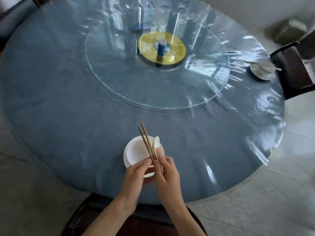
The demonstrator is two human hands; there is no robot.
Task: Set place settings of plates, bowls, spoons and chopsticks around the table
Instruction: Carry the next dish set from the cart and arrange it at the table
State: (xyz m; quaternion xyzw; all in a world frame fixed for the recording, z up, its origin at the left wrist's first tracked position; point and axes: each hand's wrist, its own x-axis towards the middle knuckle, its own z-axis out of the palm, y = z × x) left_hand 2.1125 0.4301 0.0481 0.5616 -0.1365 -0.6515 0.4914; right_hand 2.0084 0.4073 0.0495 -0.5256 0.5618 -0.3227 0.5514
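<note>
A dark wooden chair back (95, 217) sits at the bottom edge, right under the person's two bare forearms. Above it, the left hand (134, 181) is curled with its fingertips pinched on the lower ends of a pair of brown wooden chopsticks (147, 141). The right hand (167, 174) is closed too, gripping the same chopsticks together with the handle of a white ceramic spoon (156, 144), its forefinger stretched up along the spoon. Chopsticks and spoon are held tilted over a white ceramic bowl (137, 150) that sits in a white round plate (127, 163), near the table's near edge. Both rest on a large round table (59, 116) with a grey-blue cloth under a shiny clear plastic cover. In the middle of the table lies a round glass turntable (136, 92) with a gold disc (179, 46) at its centre and a small blue cylinder (161, 47) standing upright on it. At the far right edge of the table a second white setting (262, 69) stands, with bowl on plate; a spoon and chopsticks lie across it. Just beside it is another dark chair (296, 68). Pale floor tiles (255, 210) surround the table.
</note>
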